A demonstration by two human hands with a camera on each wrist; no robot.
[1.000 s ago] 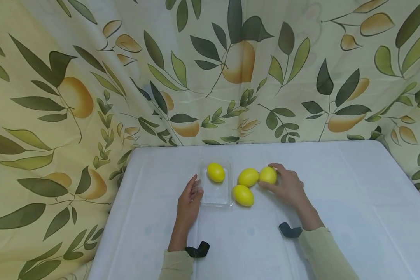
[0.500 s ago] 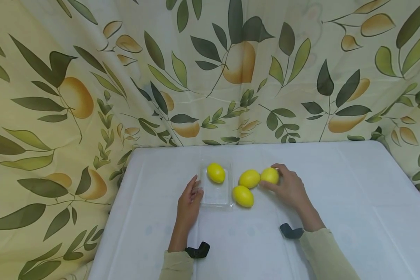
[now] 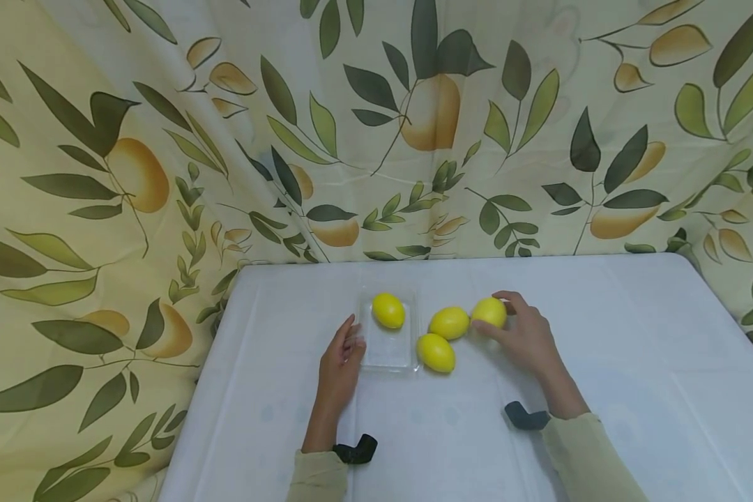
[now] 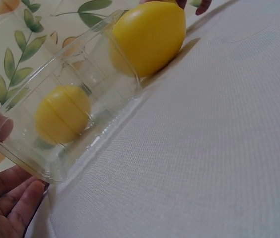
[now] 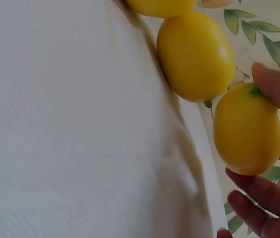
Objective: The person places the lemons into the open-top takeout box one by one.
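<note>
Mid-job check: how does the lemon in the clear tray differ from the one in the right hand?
The tray lemon lies inside the clear tray; the held lemon is outside it. No hand touches the tray lemon, while the right hand pinches the held lemon. The tray lemon lies alone there; the held lemon is right beside another lemon. Both are yellow and similarly shaped.

We count four lemons (image 3: 388, 311) in all: one inside the box and three outside it. Of those three, one is held and two are not. We see one clear plastic box (image 3: 385, 355) and one table (image 3: 427, 453). We also count two hands, one left hand (image 3: 339, 366) and one right hand (image 3: 528, 336), along with two sleeves (image 3: 318, 477) and two black wrist pieces (image 3: 359, 450), one at each wrist.
</note>
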